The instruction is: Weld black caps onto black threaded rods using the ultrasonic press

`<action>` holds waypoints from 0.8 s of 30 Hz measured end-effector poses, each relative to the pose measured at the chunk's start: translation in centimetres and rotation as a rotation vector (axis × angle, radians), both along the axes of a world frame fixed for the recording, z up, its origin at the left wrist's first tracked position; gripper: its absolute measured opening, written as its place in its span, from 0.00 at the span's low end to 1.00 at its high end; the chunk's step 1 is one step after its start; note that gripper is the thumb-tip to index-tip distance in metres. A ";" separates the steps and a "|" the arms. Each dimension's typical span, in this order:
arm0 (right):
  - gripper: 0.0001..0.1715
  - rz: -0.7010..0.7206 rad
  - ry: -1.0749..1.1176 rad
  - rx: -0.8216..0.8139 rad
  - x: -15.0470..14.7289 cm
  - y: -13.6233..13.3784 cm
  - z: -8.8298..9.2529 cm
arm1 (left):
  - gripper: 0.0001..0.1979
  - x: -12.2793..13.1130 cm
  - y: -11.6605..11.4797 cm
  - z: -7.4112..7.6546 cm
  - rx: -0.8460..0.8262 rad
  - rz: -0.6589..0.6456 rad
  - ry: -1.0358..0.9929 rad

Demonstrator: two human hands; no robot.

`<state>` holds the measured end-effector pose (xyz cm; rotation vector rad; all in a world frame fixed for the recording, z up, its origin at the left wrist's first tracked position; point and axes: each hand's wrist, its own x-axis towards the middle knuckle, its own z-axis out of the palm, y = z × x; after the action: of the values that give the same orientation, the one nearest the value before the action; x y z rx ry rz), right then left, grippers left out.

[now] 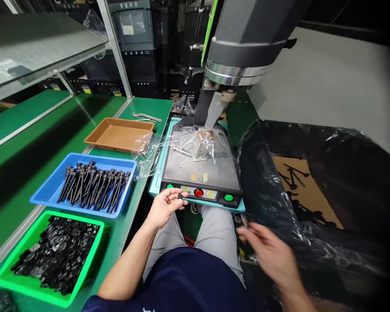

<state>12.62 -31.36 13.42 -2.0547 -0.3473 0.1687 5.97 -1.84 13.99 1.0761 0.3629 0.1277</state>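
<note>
My left hand (164,207) pinches a small black part (180,196) between thumb and fingers, just in front of the machine's base panel. My right hand (271,251), smeared by motion, is lower and to the right, beside the black plastic bag (263,190). Its fingers are drawn together around something I cannot make out. On the left bench, a green tray (99,242) holds many small black plastic parts (56,247). Above it, a blue tray (45,190) contains long black bolt-like pieces with thick heads (91,184).
Before me stands a press-like machine (240,47) with a metal bed (188,171), a red button (198,193) and green buttons (228,197). Clear plastic sheet (146,151) drapes over the bed and the brown tray (117,134). A wrench (147,117) lies behind. Black pieces (294,175) lie inside the bag.
</note>
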 end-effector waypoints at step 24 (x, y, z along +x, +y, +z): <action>0.21 0.811 0.747 0.265 2.4 8.7 0.0 | 0.18 -0.9 -1.3 0.1 -0.001 -0.174 0.085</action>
<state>14.99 -22.70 13.45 -1.3572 -0.6592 1.2625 5.02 -3.14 14.10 1.1098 0.3442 -0.0738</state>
